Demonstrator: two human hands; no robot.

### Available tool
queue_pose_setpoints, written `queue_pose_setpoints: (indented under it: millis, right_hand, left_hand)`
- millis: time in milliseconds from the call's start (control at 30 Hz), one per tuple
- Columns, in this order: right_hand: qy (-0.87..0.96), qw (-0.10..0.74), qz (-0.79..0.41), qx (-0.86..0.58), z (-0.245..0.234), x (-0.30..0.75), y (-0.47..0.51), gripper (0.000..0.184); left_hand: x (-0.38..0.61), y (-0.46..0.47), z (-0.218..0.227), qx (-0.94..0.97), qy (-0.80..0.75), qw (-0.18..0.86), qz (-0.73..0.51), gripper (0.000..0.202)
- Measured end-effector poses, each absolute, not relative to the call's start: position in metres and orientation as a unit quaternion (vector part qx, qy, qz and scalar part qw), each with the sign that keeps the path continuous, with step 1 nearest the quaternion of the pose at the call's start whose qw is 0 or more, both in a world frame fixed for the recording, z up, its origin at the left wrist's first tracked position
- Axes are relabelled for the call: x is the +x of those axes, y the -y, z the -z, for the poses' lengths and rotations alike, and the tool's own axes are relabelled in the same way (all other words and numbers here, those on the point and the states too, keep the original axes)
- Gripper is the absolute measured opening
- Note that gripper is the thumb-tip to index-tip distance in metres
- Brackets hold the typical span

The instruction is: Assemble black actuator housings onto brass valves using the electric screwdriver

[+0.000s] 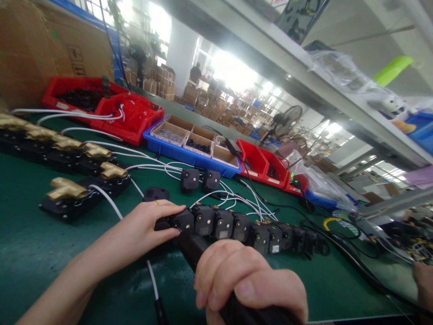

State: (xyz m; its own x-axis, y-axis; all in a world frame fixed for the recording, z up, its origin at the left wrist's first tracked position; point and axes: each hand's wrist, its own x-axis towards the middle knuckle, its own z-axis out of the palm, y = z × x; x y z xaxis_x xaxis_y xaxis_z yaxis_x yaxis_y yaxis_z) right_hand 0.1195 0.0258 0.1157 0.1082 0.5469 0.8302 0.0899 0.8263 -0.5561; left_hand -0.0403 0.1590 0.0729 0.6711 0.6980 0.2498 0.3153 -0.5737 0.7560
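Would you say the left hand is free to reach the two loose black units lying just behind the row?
Probably yes: the left hand rests on the row's end unit, and only white wires lie before the two loose units.

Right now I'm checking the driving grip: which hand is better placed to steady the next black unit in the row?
Probably left. The left hand already rests on the row of black units, while the right hand grips the black tool.

Single head-worn view, tilted, forward and down, close over the green bench (40, 253).
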Motion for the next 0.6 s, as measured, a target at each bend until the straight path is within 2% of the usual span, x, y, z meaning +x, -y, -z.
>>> queue_pose_setpoints:
  millis: [133, 233, 333, 400, 500, 600]
  right_hand:
    - [0.696, 0.641, -0.202, -0.253, -0.128, 0.128, -0.027, 0.025]
    - [0.726, 0.606, -0.23, -0.232, -0.142, 0.131, -0.032, 0.017]
    - [0.735, 0.594, -0.233, -0.23, -0.144, 0.125, -0.036, 0.028]
    - [0.707, 0.637, -0.211, -0.223, -0.138, 0.117, -0.037, 0.03]
    - [0.619, 0.737, -0.174, -0.207, -0.125, 0.11, -0.035, 0.019]
    - [0.616, 0.737, -0.173, -0.217, -0.125, 0.113, -0.026, 0.02]
  left_hand:
    - [-0.039, -0.151, -0.081, 0.844, -0.31, 0.357, -0.252, 0.041]
    - [-0.037, -0.147, -0.086, 0.843, -0.328, 0.359, -0.229, 0.046]
    - [-0.035, -0.145, -0.087, 0.843, -0.338, 0.355, -0.222, 0.047]
    - [-0.034, -0.146, -0.087, 0.842, -0.342, 0.356, -0.215, 0.047]
    - [-0.037, -0.146, -0.086, 0.838, -0.35, 0.361, -0.213, 0.05]
    - [-0.048, -0.142, -0.08, 0.821, -0.36, 0.368, -0.246, 0.067]
